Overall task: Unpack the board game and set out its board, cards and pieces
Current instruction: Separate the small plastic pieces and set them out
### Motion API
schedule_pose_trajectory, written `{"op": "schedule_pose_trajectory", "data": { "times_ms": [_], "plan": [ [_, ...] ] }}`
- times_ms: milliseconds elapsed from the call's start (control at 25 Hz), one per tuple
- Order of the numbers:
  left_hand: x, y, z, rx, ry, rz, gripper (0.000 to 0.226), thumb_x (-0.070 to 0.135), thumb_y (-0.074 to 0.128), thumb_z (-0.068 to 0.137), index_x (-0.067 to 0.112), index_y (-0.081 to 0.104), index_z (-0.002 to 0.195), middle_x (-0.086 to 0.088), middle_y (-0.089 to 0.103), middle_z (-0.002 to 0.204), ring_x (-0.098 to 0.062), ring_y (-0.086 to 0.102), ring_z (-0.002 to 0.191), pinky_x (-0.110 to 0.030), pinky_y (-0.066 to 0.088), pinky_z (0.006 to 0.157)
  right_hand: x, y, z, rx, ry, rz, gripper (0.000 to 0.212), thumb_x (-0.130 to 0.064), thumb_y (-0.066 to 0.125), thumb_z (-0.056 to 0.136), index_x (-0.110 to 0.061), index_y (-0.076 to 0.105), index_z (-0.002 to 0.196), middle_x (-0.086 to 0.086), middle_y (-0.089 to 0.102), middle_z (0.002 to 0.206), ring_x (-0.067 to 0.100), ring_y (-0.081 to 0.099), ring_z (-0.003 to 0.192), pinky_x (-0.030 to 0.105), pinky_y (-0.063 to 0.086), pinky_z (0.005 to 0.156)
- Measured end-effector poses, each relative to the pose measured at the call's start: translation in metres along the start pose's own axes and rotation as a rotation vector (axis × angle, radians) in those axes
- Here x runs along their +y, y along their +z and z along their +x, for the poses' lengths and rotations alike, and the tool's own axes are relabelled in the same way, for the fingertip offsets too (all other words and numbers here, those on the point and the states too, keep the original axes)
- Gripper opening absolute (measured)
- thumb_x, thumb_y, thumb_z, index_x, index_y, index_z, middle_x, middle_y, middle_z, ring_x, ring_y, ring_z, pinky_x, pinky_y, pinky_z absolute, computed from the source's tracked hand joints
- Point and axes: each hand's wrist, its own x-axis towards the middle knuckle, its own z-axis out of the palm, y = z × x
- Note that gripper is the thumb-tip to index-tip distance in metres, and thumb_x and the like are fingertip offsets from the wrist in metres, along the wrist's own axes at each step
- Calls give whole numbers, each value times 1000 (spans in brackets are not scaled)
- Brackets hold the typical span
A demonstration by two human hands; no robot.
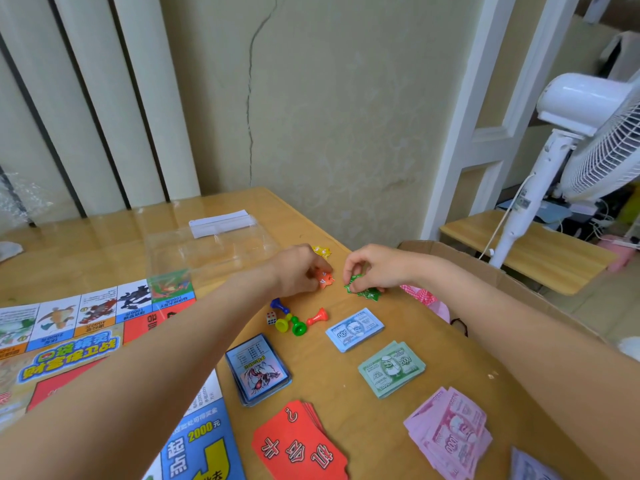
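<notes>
The left hand [298, 271] pinched a small clump of orange star tokens [325, 278] with curled fingers, low against the tabletop [346, 382]. Just to its right, the right hand [375, 268] pinched green star tokens [363, 291] the same way. A few yellow star tokens [322, 251] lay just beyond the left fingers. Nearer than both hands lay four pawns [294, 322] and a die [271, 318], then the card and money stacks; the board [86, 341] lay spread to the left. The tokens looked thin, light, stiff and prone to scatter, so a fingertip pinch at their edges probably suited them best

Soft even daylight, wide-angle bending at edges.
</notes>
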Motion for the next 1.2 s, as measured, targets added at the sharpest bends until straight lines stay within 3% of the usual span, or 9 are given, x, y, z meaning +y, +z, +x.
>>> {"op": "schedule_pose_trajectory", "data": {
  "times_ms": [280,400,520,640,680,760,840,1000,1200],
  "plan": [
    [12,9,18,39,-28,-49,46,5,46,88,22,55,130,-13,52,123,-24,49,117,-22,36,88,4,3,-9,95,11,2,22,-14,70,80,-29,55,72,-5,47,80,1,41,56,12,32,51],
    [18,9,19,65,-25,-85,42,4,45,89,21,59,126,-13,54,121,-25,51,115,-23,36,87,5,4,-10,74,22,17,12,-17,71,80,-22,60,84,-2,50,85,3,42,58,15,35,54],
    [20,8,15,97,-23,-147,43,1,44,89,19,60,124,-12,57,121,-24,53,114,-22,37,87,3,1,-10,132,15,111,10,-13,63,87,-12,65,97,-1,54,78,-2,46,55,9,35,48],
    [13,-1,9,175,-76,-239,43,-3,42,88,14,60,123,-9,60,123,-23,54,115,-17,35,86,5,-7,-2,321,10,98,9,-11,61,87,-13,67,93,-3,58,79,4,51,72,6,36,55],
    [8,-5,8,192,-95,-257,43,-4,41,88,13,60,122,-9,60,124,-22,54,115,-16,35,86,3,-8,1,315,19,74,9,-16,65,84,-15,66,94,-2,59,84,8,52,79,9,37,62],
    [-1,-10,4,171,-109,-262,40,0,46,88,13,60,122,-8,60,123,-21,55,112,-17,37,86,-2,-5,7,206,60,-47,31,-28,73,78,-16,64,105,-3,57,96,11,53,91,17,40,75],
    [-5,-9,-2,97,-109,-269,35,9,56,87,14,60,122,-6,60,121,-20,57,108,-17,39,82,-8,2,13,151,85,-143,40,-31,75,76,-14,63,110,-4,54,98,12,53,97,18,38,76],
    [1,2,-6,3,-115,-308,37,26,68,83,13,61,116,-6,62,111,-19,58,104,-19,39,78,-11,6,24,213,76,-43,27,-14,74,77,-9,66,103,-2,56,85,12,53,85,13,38,64],
    [13,10,5,78,-176,-337,36,23,68,83,8,58,113,-5,61,102,-21,57,99,-23,40,79,-12,7,29,250,78,1,21,-3,70,77,-4,69,98,-1,58,73,13,55,78,24,45,78]
  ]
}}
